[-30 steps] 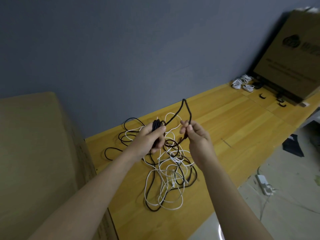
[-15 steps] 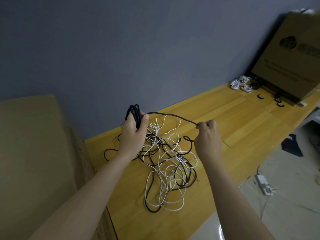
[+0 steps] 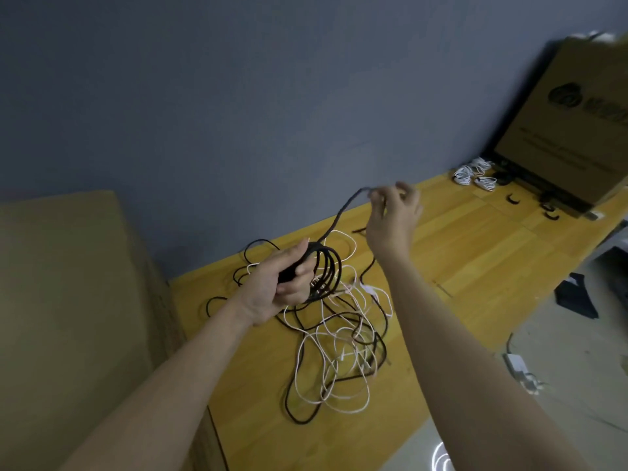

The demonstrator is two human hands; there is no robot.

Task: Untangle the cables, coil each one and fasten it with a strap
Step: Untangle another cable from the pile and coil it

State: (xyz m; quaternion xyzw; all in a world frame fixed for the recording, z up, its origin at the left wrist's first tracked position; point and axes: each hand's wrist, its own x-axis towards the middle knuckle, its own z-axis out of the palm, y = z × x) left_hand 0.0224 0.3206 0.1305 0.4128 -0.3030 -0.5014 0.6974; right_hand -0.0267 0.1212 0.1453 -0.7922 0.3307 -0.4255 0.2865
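A tangle of black and white cables [image 3: 334, 348] lies on the wooden table [image 3: 475, 266]. My left hand [image 3: 282, 283] grips a coil of black cable [image 3: 326, 270] just above the tangle, its loops hanging to the right of my fingers. From that coil a black strand [image 3: 343, 212] runs up and to the right. My right hand [image 3: 390, 212] pinches the strand at its upper end, raised well above the table. Several coiled white cables [image 3: 474, 175] and loose black straps [image 3: 513, 199] lie at the far right of the table.
A large cardboard box [image 3: 571, 130] leans against the grey wall at the far right. Another cardboard box [image 3: 68, 317] stands to the left of the table. On the floor to the right lie a white power strip [image 3: 520, 368] and a dark object [image 3: 574, 297].
My right hand has moved up and to the right, drawing the black strand out. My left hand has dropped and turned, so the coil now hangs to the right.
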